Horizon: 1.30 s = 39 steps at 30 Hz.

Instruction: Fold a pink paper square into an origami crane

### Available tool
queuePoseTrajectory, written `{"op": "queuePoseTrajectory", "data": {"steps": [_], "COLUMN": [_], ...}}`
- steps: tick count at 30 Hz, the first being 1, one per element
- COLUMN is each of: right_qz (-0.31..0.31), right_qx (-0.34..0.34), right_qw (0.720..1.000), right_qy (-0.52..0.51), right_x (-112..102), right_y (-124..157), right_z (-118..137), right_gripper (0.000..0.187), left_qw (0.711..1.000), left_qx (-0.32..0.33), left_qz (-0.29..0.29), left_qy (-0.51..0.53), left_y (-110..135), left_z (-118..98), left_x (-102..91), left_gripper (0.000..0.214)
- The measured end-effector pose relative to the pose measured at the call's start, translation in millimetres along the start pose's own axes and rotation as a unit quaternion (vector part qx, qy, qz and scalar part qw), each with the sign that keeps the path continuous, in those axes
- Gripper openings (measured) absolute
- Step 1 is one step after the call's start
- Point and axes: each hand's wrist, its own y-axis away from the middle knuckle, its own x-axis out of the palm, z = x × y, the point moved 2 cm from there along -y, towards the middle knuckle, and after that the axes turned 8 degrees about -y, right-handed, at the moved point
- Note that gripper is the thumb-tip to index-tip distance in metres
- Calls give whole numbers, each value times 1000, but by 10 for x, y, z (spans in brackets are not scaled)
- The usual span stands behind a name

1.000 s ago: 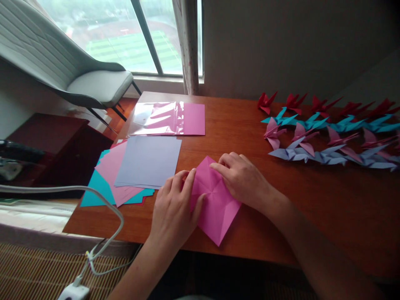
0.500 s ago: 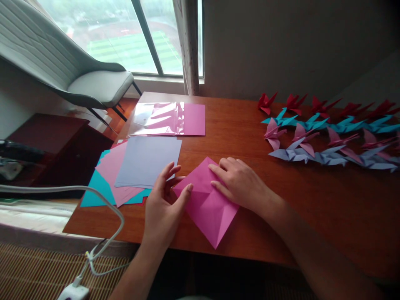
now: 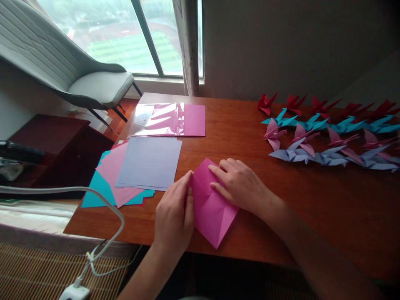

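Observation:
A magenta square of origami paper point(image 3: 212, 204) with crease lines lies cornerwise on the wooden table, one corner pointing towards me. My left hand point(image 3: 176, 212) is closed at its left edge, fingers pressed together and thumb alongside, covering the left corner. My right hand point(image 3: 236, 181) rests on the upper right part of the sheet. Its index finger and thumb are stretched out and apart on the paper, while the other fingers are bent. Just left of my left hand lies a stack of pale lilac paper sheets point(image 3: 148, 160).
Pink paper sheets point(image 3: 114, 168) and turquoise sheets point(image 3: 96, 189) fan out under the lilac stack. Behind is a clear packet point(image 3: 162, 118) of magenta paper. Rows of folded paper cranes point(image 3: 290, 156) stand at right. A white cable point(image 3: 120, 221) crosses the table's left edge.
My left hand has closed its spread fingers and moved slightly right at the paper's left edge. That left corner is now hidden under the hand. My right hand has stayed in place.

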Motion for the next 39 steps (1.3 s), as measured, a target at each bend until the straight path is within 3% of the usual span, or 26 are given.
{"op": "queuePoseTrajectory", "data": {"steps": [4, 8, 20, 39], "right_qz": [3, 7, 2, 7], "right_qx": [0, -10, -10, -3], "right_qw": [1000, 1000, 1000, 1000], "right_qy": [5, 5, -12, -5], "right_x": [-1, 0, 31, 48], "right_y": [4, 9, 8, -10], "right_z": [7, 27, 20, 37], "right_gripper": [30, 29, 42, 42], "left_qw": [977, 955, 953, 957], "left_qx": [75, 108, 140, 174], "left_qz": [17, 24, 45, 75], "left_qy": [-198, -275, -264, -221], "left_y": [28, 55, 263, 270], "left_z": [7, -53, -295, -174], "left_x": [49, 67, 238, 199], "left_gripper": [48, 52, 71, 75]}}
